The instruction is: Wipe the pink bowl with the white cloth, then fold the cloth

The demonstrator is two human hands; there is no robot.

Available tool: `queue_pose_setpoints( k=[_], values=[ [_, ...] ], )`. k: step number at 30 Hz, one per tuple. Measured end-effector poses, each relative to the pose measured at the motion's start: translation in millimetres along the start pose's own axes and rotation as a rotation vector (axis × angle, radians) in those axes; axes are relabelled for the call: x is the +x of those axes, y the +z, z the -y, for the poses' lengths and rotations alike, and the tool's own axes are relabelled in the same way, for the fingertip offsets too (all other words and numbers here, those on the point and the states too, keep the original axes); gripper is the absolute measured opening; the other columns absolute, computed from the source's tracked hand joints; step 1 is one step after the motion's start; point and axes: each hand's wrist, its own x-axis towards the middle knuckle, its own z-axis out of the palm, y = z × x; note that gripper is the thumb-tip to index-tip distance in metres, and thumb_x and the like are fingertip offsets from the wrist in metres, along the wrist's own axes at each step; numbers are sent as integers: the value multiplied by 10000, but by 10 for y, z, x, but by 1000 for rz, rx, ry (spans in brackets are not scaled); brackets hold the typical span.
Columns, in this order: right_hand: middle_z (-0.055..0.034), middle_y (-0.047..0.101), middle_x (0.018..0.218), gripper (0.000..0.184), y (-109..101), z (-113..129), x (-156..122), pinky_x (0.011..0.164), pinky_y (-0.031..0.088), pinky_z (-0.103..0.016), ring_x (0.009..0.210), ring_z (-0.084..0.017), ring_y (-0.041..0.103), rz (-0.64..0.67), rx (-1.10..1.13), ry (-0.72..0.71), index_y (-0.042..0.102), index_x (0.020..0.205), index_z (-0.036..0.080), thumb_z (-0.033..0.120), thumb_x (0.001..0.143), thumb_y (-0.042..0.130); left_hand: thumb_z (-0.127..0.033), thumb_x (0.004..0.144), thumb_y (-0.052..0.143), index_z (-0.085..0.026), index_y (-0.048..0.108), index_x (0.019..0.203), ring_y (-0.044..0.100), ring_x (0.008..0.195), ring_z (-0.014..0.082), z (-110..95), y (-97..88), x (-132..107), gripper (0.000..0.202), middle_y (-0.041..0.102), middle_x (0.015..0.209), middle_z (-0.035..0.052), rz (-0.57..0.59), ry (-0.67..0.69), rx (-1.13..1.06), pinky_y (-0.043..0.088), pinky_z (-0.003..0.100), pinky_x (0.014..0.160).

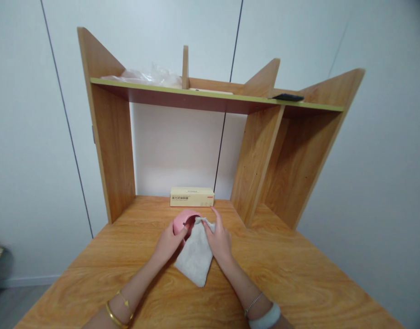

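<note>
On the desk (275, 274) I see a cream box (191, 198) at twelve o'clock; on the shelf (182, 97), probably plastic film (151, 77) at eleven.

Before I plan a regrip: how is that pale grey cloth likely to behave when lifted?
The cloth will probably flop, since its top edge puckers near the right hand. It looks light: a small pinch seems to hold it. Its matte surface suggests it shouldn't slip easily.

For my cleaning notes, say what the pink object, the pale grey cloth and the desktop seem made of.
Pink object: probably plastic; its curved wall looks smooth and evenly coloured.
Pale grey cloth: soft, matt textile, hanging limp; fibre unclear.
Desktop: wood or wood-look laminate; grain shows under a faint sheen.
</note>
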Motion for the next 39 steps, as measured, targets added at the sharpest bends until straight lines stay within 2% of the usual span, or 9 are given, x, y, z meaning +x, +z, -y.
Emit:
queue_pose_setpoints(
  k=[4,9,13,18,22,25,32,35,39],
  values=[
    [-56,640,815,351,71,-112,16,629,361,-273,761,-211,586,80,14,41,475,1169,215,282,831,412,-537,724,449,-167,524,607,384,283,105,152,-49,109,395,407,321,-56,65,-268,-260,344,227,358],
    [-77,608,985,260,114,-246,52,783,341,-333,973,-242,500,83,-78,66,598,938,219,156,704,504,-591,680,469,-183,478,533,288,244,62,156,-114,104,434,317,275,-88,87,-293,-411,310,193,319],
    [-54,650,870,307,174,-265,49,762,372,-284,876,-188,552,164,84,-10,630,845,198,53,697,404,-633,654,467,-175,487,532,236,250,49,100,-116,60,475,274,290,-104,130,-280,-434,293,192,313],
    [-17,639,678,245,228,-173,11,643,399,-247,664,-151,564,360,286,-95,633,687,190,91,697,409,-658,647,442,-181,467,515,221,253,48,118,-96,58,496,265,297,-102,122,-279,-467,261,193,312],
    [-8,599,708,177,218,-111,35,644,412,-247,680,-143,535,176,449,-78,623,809,186,206,734,463,-655,644,440,-204,360,469,241,264,46,163,-91,75,490,257,296,-97,82,-271,-546,256,186,326],
    [24,521,675,301,207,-82,51,578,410,-228,604,-120,495,70,611,-28,557,1023,180,330,772,486,-645,636,469,-192,398,516,252,281,41,168,-87,86,474,285,326,-101,6,-267,-574,237,179,328],
    [102,345,513,517,132,41,-2,474,342,-199,466,-98,396,123,766,-36,348,1265,157,407,822,439,-637,607,556,-178,442,700,334,344,42,10,-60,40,482,391,460,-95,-93,-119,-655,285,174,353],
    [76,444,547,534,76,91,-26,503,380,-211,506,-114,460,140,774,-66,291,1307,162,398,843,406,-608,621,578,-178,455,801,375,375,49,-71,-34,-39,481,447,539,-80,-33,-39,-582,327,183,373],
    [-46,624,867,383,62,66,-18,697,451,-258,791,-161,582,76,714,-79,453,1182,191,347,836,407,-517,631,641,-170,470,960,555,655,122,-136,-10,-142,508,583,800,14,112,137,-426,456,228,574]
  ],
)
